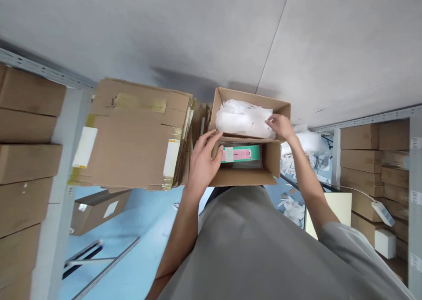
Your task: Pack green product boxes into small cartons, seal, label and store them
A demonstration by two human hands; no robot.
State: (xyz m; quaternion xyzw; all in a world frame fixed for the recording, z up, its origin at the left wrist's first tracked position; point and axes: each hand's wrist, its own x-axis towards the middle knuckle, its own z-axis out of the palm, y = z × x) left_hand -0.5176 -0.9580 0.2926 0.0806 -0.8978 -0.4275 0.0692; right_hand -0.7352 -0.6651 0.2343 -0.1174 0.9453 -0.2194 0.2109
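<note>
An open cardboard box [268,159] stands on the grey table in front of me. Inside it lies a pink and green product box [242,153]. White foam wrap [242,121] sits over the box's far half, against a raised flap. My left hand [201,166] curls round the box's left edge, fingers over the rim beside the pink and green box. My right hand [281,126] rests on the right end of the foam wrap, fingers bent and pressing it.
A stack of flattened cardboard boxes [132,135] lies left of the open box. Shelves of brown cartons [26,159] stand at the left and at the right [372,159]. White wrap scraps [293,205] litter the blue floor. A handheld scanner [382,212] hangs at right.
</note>
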